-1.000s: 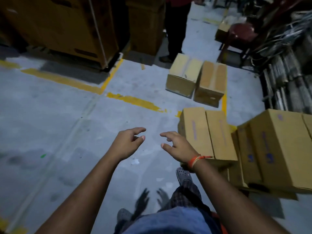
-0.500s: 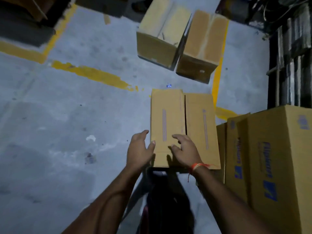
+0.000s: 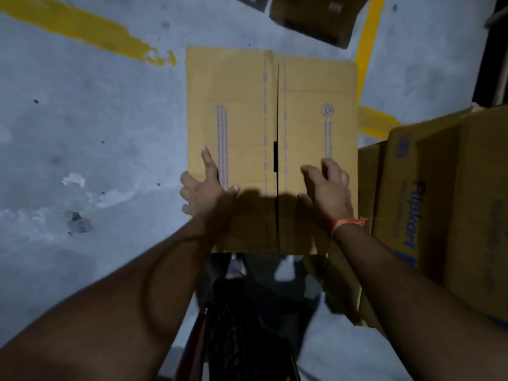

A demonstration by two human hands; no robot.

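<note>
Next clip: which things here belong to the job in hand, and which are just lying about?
In the job:
- cardboard box with the centre seam
- left hand, at its left edge
- right hand, on its right flap

Lying about:
- Flipkart box on the right
- far box at the top edge
- yellow floor line
- paper scrap

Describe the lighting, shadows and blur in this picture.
Head view: dim, bluish light, no glare; a dark shadow covers the near end of the cardboard box between left hand and right hand; the forearms near the bottom edge are blurred; print on the Flipkart box at right is legible.
</note>
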